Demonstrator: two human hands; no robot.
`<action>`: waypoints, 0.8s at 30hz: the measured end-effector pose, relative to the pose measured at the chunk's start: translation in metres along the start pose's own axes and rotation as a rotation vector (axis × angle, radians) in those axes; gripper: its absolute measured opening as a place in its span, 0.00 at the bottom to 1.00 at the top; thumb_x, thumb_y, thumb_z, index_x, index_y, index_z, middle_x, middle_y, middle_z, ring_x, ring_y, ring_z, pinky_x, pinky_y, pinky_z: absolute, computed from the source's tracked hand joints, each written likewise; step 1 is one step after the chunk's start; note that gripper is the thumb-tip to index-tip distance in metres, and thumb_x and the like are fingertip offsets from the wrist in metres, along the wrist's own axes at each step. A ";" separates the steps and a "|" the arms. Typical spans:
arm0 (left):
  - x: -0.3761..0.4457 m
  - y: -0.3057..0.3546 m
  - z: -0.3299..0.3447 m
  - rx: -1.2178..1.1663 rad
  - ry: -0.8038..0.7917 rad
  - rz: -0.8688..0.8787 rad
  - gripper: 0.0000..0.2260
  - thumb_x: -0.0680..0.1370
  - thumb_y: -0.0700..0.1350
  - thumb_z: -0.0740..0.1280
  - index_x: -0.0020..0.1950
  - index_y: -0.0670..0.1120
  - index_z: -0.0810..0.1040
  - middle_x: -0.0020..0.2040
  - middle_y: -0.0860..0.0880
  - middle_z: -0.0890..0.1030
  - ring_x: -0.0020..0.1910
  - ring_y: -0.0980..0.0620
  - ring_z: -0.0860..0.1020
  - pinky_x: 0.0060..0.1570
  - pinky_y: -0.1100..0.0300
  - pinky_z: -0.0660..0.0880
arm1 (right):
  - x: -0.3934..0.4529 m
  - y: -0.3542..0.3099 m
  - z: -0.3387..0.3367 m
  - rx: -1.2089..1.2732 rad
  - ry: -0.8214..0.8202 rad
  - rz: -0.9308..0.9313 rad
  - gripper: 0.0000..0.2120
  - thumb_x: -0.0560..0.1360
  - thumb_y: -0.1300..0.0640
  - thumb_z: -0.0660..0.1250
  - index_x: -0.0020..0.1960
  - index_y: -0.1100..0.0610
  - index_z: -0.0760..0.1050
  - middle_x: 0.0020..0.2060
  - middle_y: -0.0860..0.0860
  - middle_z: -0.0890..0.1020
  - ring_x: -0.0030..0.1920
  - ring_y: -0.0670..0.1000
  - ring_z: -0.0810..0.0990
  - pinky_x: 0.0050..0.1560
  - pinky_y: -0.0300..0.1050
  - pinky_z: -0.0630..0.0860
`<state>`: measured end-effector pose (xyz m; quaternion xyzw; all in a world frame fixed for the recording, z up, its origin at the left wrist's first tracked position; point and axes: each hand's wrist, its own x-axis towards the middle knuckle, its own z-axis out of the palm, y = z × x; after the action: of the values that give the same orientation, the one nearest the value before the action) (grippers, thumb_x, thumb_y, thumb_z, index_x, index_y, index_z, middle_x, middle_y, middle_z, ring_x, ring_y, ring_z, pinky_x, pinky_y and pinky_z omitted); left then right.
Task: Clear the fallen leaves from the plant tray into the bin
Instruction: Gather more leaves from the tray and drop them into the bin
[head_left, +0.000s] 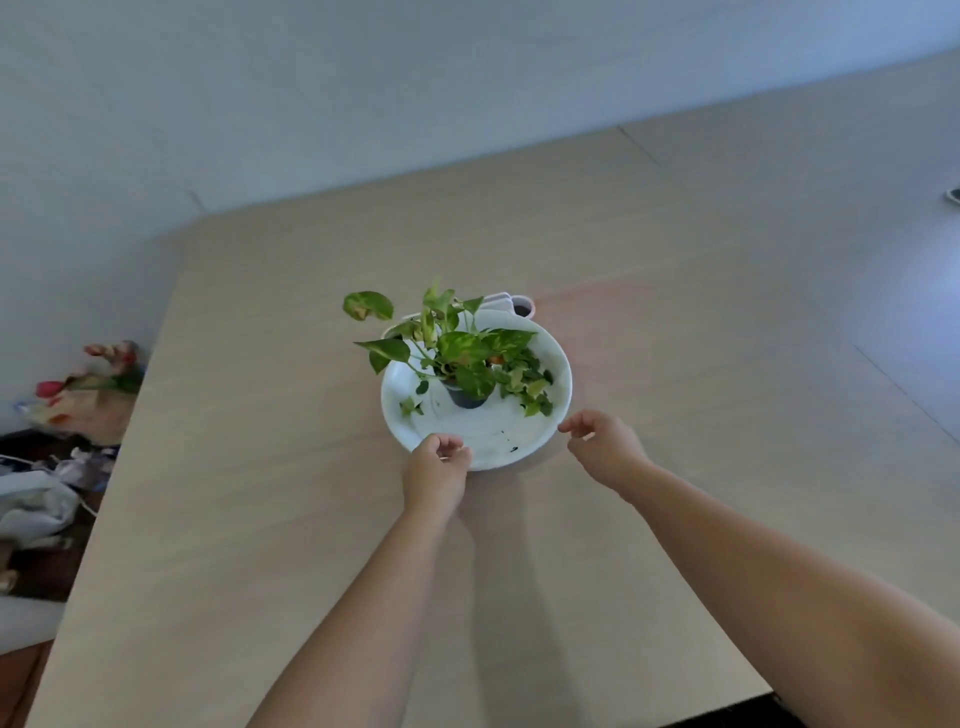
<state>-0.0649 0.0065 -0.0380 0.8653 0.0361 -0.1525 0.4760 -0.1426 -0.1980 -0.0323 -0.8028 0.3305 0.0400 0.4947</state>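
A round white plant tray (556, 358) sits mid-table with a small dark pot (467, 397) holding a green variegated plant (457, 348). Loose leaves lie on the tray: a couple on its left side (411, 406) and a cluster on its right (532, 391). Dark specks (511, 447) dot the front of the tray. My left hand (436, 470) has its fingers curled over the tray's front rim. My right hand (605, 447) hovers just off the front-right rim, fingers loosely bent and holding nothing. A small pale bin (522, 307) with a dark opening stands right behind the tray, partly hidden.
The pale wooden table (260, 467) stretches wide around the tray. Off its left edge lie a bunch of flowers (93, 384) and crumpled bags and paper (41, 499) on a lower surface. A wall rises behind the table.
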 end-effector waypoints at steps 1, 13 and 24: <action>0.010 -0.003 -0.007 0.117 -0.005 0.067 0.07 0.75 0.43 0.69 0.52 0.46 0.80 0.52 0.50 0.81 0.48 0.53 0.78 0.44 0.64 0.71 | 0.004 -0.001 0.006 -0.108 -0.011 -0.062 0.15 0.74 0.62 0.62 0.57 0.51 0.79 0.54 0.49 0.76 0.48 0.52 0.77 0.44 0.42 0.74; 0.043 -0.053 -0.029 0.514 -0.001 0.505 0.07 0.76 0.43 0.68 0.49 0.43 0.84 0.54 0.47 0.80 0.54 0.46 0.77 0.54 0.63 0.69 | 0.029 -0.005 0.006 -0.854 -0.050 -0.406 0.14 0.79 0.47 0.60 0.63 0.40 0.76 0.67 0.40 0.74 0.72 0.47 0.62 0.69 0.44 0.58; 0.098 -0.027 -0.038 0.882 -0.225 0.405 0.19 0.78 0.45 0.59 0.68 0.43 0.73 0.67 0.43 0.72 0.67 0.40 0.69 0.61 0.52 0.71 | 0.021 -0.016 0.035 -0.791 -0.142 -0.489 0.13 0.76 0.43 0.63 0.59 0.41 0.79 0.53 0.45 0.77 0.59 0.49 0.72 0.62 0.42 0.64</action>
<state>0.0313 0.0443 -0.0701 0.9521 -0.2521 -0.1503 0.0855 -0.1079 -0.1749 -0.0463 -0.9792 0.0564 0.0999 0.1672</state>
